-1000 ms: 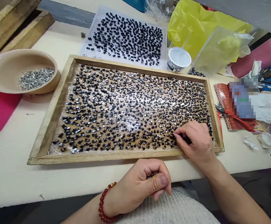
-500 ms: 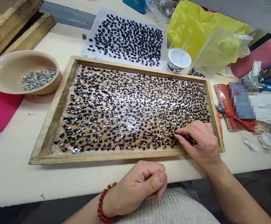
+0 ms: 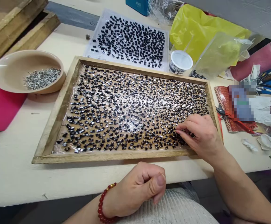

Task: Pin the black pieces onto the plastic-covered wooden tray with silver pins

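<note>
Your right hand point(image 3: 202, 133) has shifted slightly away from you, thumb and forefinger pinched over the wooden tray point(image 3: 102, 158), whose raised sides likely keep the black pieces point(image 3: 135, 109) together; what they grip, I cannot tell. Your left hand point(image 3: 137, 189) curls closed, its inside hidden.

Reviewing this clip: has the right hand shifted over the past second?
Yes, slightly: the right hand has moved farther from the wooden tray's near rail, toward its far side.
</note>
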`<move>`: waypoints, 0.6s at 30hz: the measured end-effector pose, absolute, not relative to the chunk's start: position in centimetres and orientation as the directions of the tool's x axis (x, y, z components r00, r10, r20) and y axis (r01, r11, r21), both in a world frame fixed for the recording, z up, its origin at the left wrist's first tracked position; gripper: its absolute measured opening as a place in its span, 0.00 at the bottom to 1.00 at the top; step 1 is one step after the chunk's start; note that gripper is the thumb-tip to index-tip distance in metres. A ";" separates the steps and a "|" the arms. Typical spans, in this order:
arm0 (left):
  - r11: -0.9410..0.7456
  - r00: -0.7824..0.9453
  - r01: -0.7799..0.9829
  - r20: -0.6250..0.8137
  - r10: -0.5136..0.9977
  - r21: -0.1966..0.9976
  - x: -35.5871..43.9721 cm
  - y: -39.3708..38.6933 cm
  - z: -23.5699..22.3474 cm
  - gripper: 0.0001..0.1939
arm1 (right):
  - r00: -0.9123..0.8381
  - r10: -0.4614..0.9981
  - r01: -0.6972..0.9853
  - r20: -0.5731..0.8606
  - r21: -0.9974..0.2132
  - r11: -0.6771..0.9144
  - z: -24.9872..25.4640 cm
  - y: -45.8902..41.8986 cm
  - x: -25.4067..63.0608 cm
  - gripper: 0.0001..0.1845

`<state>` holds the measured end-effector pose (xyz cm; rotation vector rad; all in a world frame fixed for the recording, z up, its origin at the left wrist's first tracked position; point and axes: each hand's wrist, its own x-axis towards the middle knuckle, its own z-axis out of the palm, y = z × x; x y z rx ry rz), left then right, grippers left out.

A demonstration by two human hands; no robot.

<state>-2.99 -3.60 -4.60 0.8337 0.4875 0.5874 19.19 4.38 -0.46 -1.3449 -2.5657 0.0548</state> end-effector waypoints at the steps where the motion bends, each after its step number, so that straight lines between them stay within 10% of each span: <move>1: 0.529 0.732 -0.289 -0.172 0.659 0.798 -3.0 -3.5 -4.6 0.29 | -0.561 0.806 0.797 0.190 -0.140 0.588 -0.4 4.5 19.2 0.06; 18: 0.533 0.726 -0.265 -0.197 0.659 0.804 -3.0 -3.1 -3.8 0.27 | -0.623 0.762 0.763 0.177 -0.078 0.642 -0.7 5.3 18.6 0.08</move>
